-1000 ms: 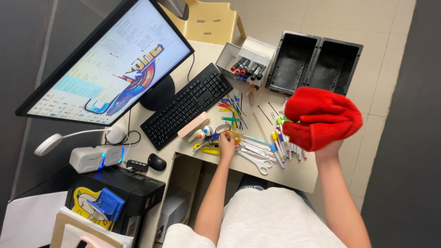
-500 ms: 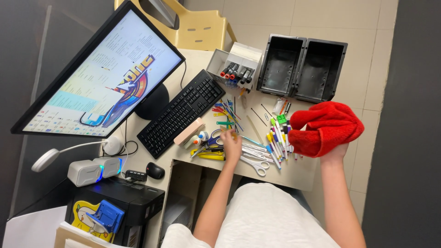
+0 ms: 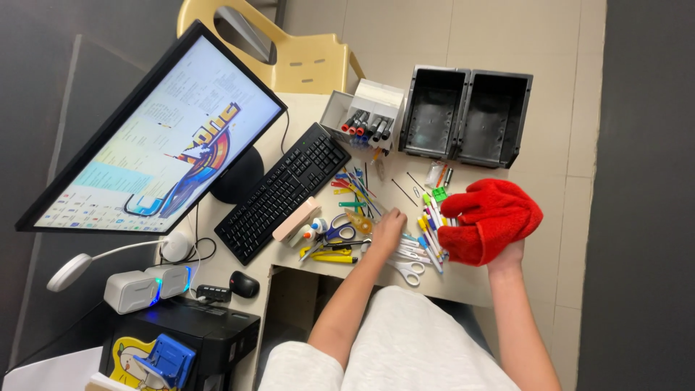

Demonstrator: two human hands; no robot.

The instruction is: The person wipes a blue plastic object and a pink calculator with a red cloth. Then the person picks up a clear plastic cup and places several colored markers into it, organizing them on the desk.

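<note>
My right hand grips a bunched red cloth over the right end of the desk. My left hand rests, fingers curled, among a scatter of pens, markers and coloured clips; whether it holds anything I cannot tell. Scissors with white handles lie just right of it. Blue-handled scissors and a yellow cutter lie to its left, beside a pink stapler-like block.
A black keyboard and a lit monitor fill the left side. Two empty black bins and a white box of markers stand at the far edge. A yellow chair, desk lamp, speakers and mouse are around.
My right hand has lowered the red cloth toward the desk's right end. My left hand has shifted slightly right among the pens. The view has tilted down and closer.
</note>
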